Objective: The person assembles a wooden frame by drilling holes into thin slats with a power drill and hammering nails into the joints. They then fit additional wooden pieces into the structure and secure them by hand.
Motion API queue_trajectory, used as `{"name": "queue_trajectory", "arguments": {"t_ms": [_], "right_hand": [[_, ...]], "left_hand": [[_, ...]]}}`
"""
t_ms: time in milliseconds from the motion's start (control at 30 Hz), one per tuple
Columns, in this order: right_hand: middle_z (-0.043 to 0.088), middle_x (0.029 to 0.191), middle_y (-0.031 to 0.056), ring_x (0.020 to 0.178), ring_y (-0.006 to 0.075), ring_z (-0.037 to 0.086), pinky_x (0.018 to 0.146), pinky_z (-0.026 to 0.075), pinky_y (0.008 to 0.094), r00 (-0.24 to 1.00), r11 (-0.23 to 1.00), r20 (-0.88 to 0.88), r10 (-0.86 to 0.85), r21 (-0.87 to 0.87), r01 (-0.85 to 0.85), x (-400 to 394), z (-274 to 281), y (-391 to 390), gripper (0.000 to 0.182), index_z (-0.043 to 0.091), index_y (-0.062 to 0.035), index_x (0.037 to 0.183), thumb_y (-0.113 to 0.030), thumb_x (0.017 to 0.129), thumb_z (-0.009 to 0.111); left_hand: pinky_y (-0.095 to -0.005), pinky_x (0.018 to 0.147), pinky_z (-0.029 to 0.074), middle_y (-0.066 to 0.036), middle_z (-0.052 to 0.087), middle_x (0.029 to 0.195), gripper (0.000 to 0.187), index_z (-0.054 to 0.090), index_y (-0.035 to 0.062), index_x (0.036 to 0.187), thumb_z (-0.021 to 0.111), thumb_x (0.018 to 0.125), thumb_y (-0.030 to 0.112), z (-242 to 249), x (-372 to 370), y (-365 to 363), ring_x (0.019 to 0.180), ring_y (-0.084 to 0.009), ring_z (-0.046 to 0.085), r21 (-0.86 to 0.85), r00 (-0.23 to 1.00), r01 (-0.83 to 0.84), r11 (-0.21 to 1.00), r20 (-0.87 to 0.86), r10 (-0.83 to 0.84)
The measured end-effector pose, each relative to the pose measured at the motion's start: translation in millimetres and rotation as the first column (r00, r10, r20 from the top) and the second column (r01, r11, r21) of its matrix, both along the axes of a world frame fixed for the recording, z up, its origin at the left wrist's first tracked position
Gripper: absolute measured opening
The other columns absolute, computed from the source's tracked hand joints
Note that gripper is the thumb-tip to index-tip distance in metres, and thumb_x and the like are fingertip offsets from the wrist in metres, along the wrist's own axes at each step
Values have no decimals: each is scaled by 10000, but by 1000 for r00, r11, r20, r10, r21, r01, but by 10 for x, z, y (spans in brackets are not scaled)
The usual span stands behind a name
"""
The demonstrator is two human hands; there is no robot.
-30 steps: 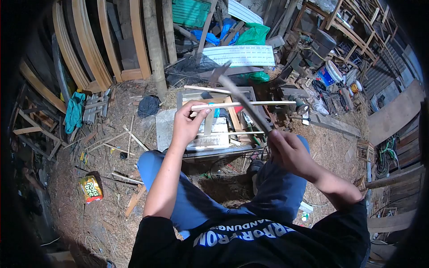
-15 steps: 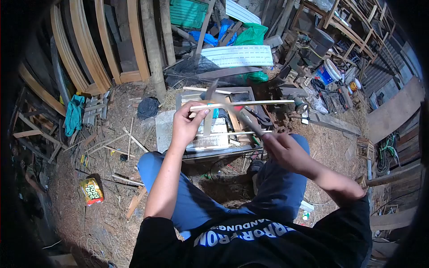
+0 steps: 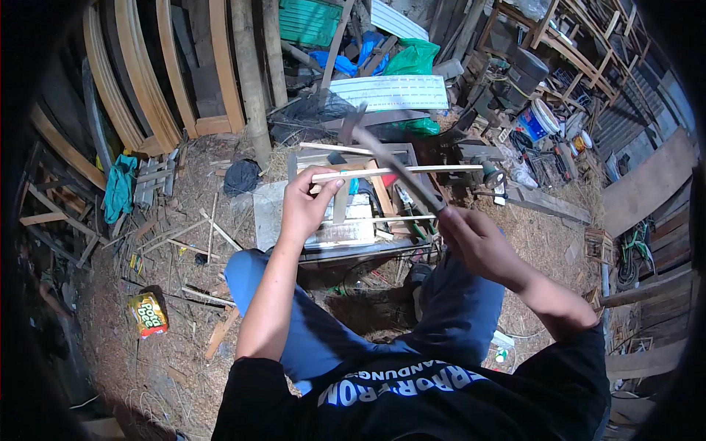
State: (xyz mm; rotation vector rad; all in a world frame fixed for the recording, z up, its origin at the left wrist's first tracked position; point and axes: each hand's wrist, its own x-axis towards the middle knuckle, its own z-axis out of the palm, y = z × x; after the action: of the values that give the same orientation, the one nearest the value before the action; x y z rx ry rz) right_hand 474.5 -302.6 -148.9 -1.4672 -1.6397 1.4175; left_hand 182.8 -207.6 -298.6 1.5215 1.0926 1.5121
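My left hand [image 3: 307, 202] pinches the left end of a thin wooden strip [image 3: 412, 170], which lies level across the low workbench [image 3: 338, 255]. A short upright wooden piece [image 3: 340, 204] joins it to a second, lower strip [image 3: 397, 219]. In my right hand [image 3: 474, 239] is a hammer [image 3: 401, 173], gripped near the handle's end. Its head is raised beyond the upper strip, slightly blurred and apart from the wood. Any nail under my left fingers is too small to make out.
Wood scraps [image 3: 209, 298] and a yellow snack packet [image 3: 149, 314] lie on the sawdust-covered ground to the left. A black plastic bag [image 3: 243, 178] sits left of the bench. A white bucket [image 3: 539, 120] and a long timber [image 3: 548, 202] are on the right.
The hammer has swung up, its head lifting away from the upper strip. My left hand and the strips stay nearly where they were.
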Motion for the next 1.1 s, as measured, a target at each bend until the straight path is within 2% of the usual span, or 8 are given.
{"name": "queue_trajectory", "arguments": {"t_ms": [300,367,500,733,767,867,1000,1100], "right_hand": [[455,699,-64,624,44,398,554,325,242,1000,997,-8,3,79,-3,-21,32,-28,427,547,-87,845,-385,1129,432],[458,698,-65,619,49,400,552,333,252,989,986,-147,-13,163,37,-50,48,-46,426,559,-79,855,-383,1127,439],[470,714,-68,658,39,424,555,335,249,991,996,104,90,2,-91,36,-120,23,432,573,-50,858,-370,1125,458],[459,714,-59,640,64,415,566,347,260,1000,991,-23,15,130,-12,-74,181,-31,433,549,-79,846,-388,1127,434],[458,714,-55,645,60,412,569,345,256,1000,984,24,13,177,-17,-34,78,-21,423,562,-79,857,-381,1127,438],[459,713,-50,647,56,411,570,343,249,975,992,185,125,4,-128,20,-70,24,418,575,-77,864,-378,1125,447],[451,691,-53,636,63,399,561,332,281,999,1000,31,-23,-18,24,-45,113,-5,478,552,-43,814,-379,1131,428],[456,689,-52,610,63,415,540,326,261,1000,988,-11,-7,155,8,-58,160,-41,464,541,-76,821,-404,1127,421]], "left_hand": [[-262,793,513,-36,730,947,159,719,9,1053,768,927,93,66,18,-8,879,-89,646,-22,1000,-6,1000,27,7],[-262,796,513,-37,729,952,157,718,9,1048,770,927,95,45,32,-19,884,-90,647,-39,998,3,999,59,-1],[-254,803,514,-39,730,970,158,715,7,1047,774,926,91,51,11,-1,896,-89,648,-54,999,-39,998,-6,39],[-254,793,531,-27,723,964,171,697,12,1079,767,934,70,52,15,-4,874,-86,657,-15,999,5,1000,34,-4],[-254,793,531,-29,725,967,173,697,12,1079,768,933,71,72,13,-12,876,-85,657,-15,1000,6,1000,26,-5],[-256,795,532,-30,727,972,176,698,11,1080,769,933,77,62,14,-4,881,-87,659,-20,1000,-16,1000,-8,16],[-260,796,533,-33,731,983,178,698,7,1083,766,935,78,36,5,13,885,-94,661,38,999,-32,999,-38,33],[-257,808,532,-34,731,987,177,698,6,1082,766,934,76,24,5,28,902,-96,661,-16,1000,-1,1000,12,1]]}}
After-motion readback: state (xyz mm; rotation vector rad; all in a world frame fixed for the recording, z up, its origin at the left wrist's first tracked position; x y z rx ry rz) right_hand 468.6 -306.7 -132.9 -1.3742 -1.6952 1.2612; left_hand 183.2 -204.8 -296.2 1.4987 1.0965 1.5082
